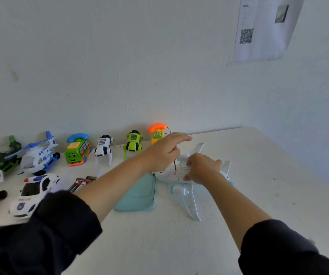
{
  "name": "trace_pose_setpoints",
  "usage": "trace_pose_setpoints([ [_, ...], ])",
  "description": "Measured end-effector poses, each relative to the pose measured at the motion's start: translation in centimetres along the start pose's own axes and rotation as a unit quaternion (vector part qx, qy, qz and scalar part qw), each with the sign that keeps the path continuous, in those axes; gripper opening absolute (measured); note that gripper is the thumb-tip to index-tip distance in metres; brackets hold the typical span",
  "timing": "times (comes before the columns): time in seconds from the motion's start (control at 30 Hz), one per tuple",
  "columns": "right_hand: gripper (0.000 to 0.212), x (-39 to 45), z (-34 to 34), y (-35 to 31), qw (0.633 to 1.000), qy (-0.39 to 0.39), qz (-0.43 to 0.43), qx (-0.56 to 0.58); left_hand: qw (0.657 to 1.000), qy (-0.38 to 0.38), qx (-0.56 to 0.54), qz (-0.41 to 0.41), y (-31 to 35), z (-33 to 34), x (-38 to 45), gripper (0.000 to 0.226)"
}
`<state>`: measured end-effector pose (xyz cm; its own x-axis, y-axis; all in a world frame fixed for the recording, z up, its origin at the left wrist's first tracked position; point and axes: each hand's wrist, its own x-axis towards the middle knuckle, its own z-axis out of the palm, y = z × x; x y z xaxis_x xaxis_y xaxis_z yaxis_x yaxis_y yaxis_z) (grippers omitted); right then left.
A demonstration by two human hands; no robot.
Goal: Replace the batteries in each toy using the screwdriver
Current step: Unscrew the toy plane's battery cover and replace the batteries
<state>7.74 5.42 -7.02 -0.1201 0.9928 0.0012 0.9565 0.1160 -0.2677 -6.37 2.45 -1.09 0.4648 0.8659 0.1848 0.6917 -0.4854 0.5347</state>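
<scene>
Toward the far middle of the white desk [258,175], upside down: smooth white plastic toy airplane [187,197], one long tapered wing stretching toward the near edge, pale blue trim at its tips. Left hand [163,151] clenched over the screwdriver [175,164], thin dark shaft standing upright, tip touching the plane's belly; handle nearly all hidden inside the fist, only a sliver of red showing. Right hand [201,169] curled down on the fuselage, fingertips pinching at its flat underside; fuselage mostly covered by it. Just left of the plane, touching or nearly so: flat mint-green tray [138,197], rounded corners, raised lip, far part hidden under the left forearm. Near it, leftward, loose batteries [80,183], dark cylinders, blurred, count hard to tell. Lined up along the far edge against the matte wall: orange-and-yellow toy phone [156,132], partly behind the left hand; glossy lime robot dog [133,143]; white robot dog [104,149]; green bus phone [77,149]; blue-white helicopter [38,153]. Nearer the left edge: white police car [32,193], partly behind a dark sleeve [50,231]; green and red-white toys cut off by the frame. Wide bare surface across the right half and the near edge. Up on the wall, blurred paper sheet [262,30] with a QR code.
</scene>
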Motion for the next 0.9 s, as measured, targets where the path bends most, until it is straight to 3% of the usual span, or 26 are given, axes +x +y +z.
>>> trace_pose_setpoints([
  [0.1, 0.042, 0.0, -0.1, 0.0, 1.000, 0.002, -0.005, -0.002, 0.977, 0.162, -0.139, 0.016, -0.5, 2.2, 0.0, 0.027],
  [0.17, 0.042, -0.1, -0.1, 0.1, 1.000, 0.000, -0.007, -0.002, 0.946, 0.290, -0.142, 0.017, -1.2, 3.5, 0.2, 0.015],
  [0.23, 0.042, 0.0, 0.0, 0.2, 1.000, 0.003, -0.007, 0.000, 0.921, 0.355, -0.161, 0.009, -1.2, 4.0, 0.6, 0.013],
  [0.37, 0.039, 0.0, 0.2, 0.3, 1.000, 0.007, -0.003, -0.002, 0.927, 0.274, -0.254, -0.038, 0.0, 3.4, 0.8, 0.020],
  [0.5, 0.039, 0.2, 0.6, 0.4, 1.000, 0.013, -0.009, -0.001, 0.955, 0.222, -0.190, -0.049, -0.6, 2.4, -0.1, 0.029],
  [0.6, 0.040, 0.3, 0.5, 0.4, 1.000, 0.013, -0.008, -0.003, 0.955, 0.296, -0.014, -0.020, -1.1, 2.9, -0.3, 0.020],
  [0.73, 0.040, 0.4, 0.7, 0.4, 1.000, 0.015, -0.006, -0.003, 0.917, 0.369, 0.134, -0.076, -0.5, 3.3, 0.1, 0.045],
  [0.8, 0.040, 0.4, 0.7, 0.4, 1.000, 0.013, -0.004, -0.004, 0.923, 0.366, 0.070, -0.094, -0.3, 3.5, 0.3, 0.038],
  [0.9, 0.037, 0.3, 0.4, 0.4, 1.000, 0.008, -0.003, 0.000, 0.946, 0.296, -0.131, -0.037, 0.7, 4.0, 0.5, 0.040],
])
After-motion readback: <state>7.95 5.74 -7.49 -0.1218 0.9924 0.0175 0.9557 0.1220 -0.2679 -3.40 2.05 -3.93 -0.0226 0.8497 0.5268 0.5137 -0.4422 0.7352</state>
